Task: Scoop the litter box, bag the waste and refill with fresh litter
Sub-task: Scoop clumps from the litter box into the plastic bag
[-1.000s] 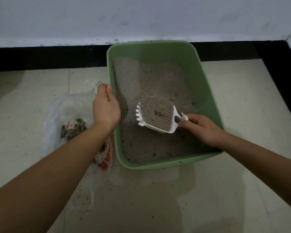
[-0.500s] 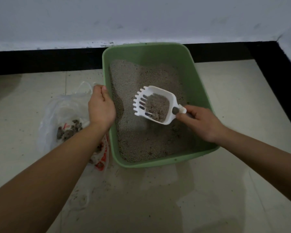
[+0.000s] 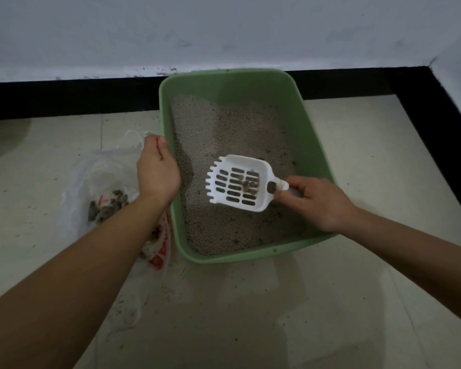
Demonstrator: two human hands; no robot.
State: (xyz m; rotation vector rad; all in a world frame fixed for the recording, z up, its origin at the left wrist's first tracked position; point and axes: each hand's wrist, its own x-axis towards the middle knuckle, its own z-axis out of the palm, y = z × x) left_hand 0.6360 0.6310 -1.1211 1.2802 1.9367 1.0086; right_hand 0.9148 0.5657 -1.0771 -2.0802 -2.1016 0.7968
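Scoop pass, sifting stage. My right hand [image 3: 318, 202] sits right of centre in the frame, its fingers [image 3: 294, 183] wrapped closed around the handle of the white scoop [image 3: 237, 183]. The scoop hangs above the litter [image 3: 224, 123], inside the green litter box [image 3: 314, 145], which fills the middle of the frame on the tiled floor [image 3: 370, 145]. A few dark clumps [image 3: 248, 185] lie on the slotted pan near the handle end; most slots are bare.

My left hand [image 3: 157, 169] is at the box's left rim, fingers curled shut; it seems to pinch the edge of the clear plastic bag [image 3: 91, 177], though I cannot see the contact itself. The bag lies on the floor left of the box, with waste already inside.

Handling notes:
- Scoop: thin, stiff plastic, light. Hold at the handle only and keep the pan level, or the clumps may roll off.
- Clumps: likely crumbly; carry gently.
- Bag: limp and slippery film; its mouth needs holding open.
- Box: rigid, likely heavy with litter; steady it by the rim.

Judgement: next, carry left over the rim to the bag. Refill not yet begun.
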